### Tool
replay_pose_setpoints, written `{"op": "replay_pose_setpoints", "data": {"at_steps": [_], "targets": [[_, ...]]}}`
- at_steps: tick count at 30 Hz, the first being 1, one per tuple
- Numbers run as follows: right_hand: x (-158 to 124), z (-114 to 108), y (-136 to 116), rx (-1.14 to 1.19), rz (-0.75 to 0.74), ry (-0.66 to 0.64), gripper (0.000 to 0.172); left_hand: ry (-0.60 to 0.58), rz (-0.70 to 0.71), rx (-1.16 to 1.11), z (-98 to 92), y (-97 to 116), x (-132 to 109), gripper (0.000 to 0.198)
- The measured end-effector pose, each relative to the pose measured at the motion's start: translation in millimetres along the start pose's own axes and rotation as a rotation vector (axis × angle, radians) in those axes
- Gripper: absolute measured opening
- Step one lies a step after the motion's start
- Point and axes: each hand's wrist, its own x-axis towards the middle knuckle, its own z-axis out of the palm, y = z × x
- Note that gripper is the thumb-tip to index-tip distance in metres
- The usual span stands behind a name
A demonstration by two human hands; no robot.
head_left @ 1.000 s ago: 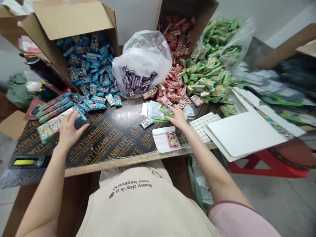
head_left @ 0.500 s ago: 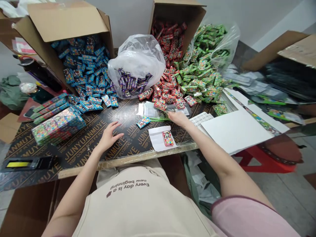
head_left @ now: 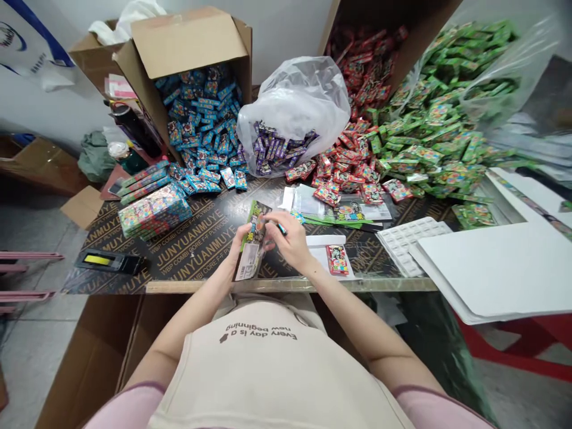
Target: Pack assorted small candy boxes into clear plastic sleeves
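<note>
A flat printed pouch [head_left: 252, 241], green and black with a clear lower part, stands tilted in my left hand [head_left: 236, 247], pinched along its left edge. My right hand [head_left: 292, 238] is at the pouch's upper right side, fingers curled together. A small dark spot shows between those fingers; what they pinch is hidden. Behind this hand a small blue box [head_left: 298, 218] is partly covered. Just right of my right wrist, a small red box [head_left: 337, 260] lies on a white paper sheet [head_left: 318, 241]. More printed pouches [head_left: 351, 211] lie stacked behind, with a red box on top.
Heaps of blue boxes [head_left: 205, 128], red boxes [head_left: 353, 158] and green boxes [head_left: 447, 143] line the back, with purple boxes [head_left: 279, 149] in a clear bag [head_left: 304, 83]. Wrapped packs [head_left: 154, 208] and a black tool [head_left: 109, 261] lie left; white card [head_left: 496, 268] lies right.
My right hand has come left from the pouch stack towards my left hand. A printed pouch is now upright in my left hand, which was empty. The view has turned left.
</note>
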Motion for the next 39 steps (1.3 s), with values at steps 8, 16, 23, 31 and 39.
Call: {"op": "replay_pose_setpoints", "data": {"at_steps": [8, 16, 23, 31, 39], "targets": [[25.1, -18.5, 21.4, 0.131, 0.011, -0.296, 0.033, -0.178, -0.065, 0.262, -26.6, 7.7, -12.3, 0.054], [26.7, -31.4, 29.4, 0.151, -0.052, -0.646, 0.038, -0.159, -0.018, 0.521, -19.7, 24.2, -14.4, 0.041], [24.5, -10.7, 29.9, 0.104, 0.140, -0.097, 0.033, 0.001, 0.061, 0.497, -7.3, 19.2, -7.6, 0.030], [10.3, 8.3, 30.9, 0.563, 0.531, -0.220, 0.043, 0.209, 0.372, 0.816, -19.4, 28.3, -2.5, 0.038], [-2.1, 6.6, 28.3, 0.811, 0.672, -0.502, 0.046, 0.393, 0.557, 0.857, -28.5, 34.0, 9.4, 0.045]]}}
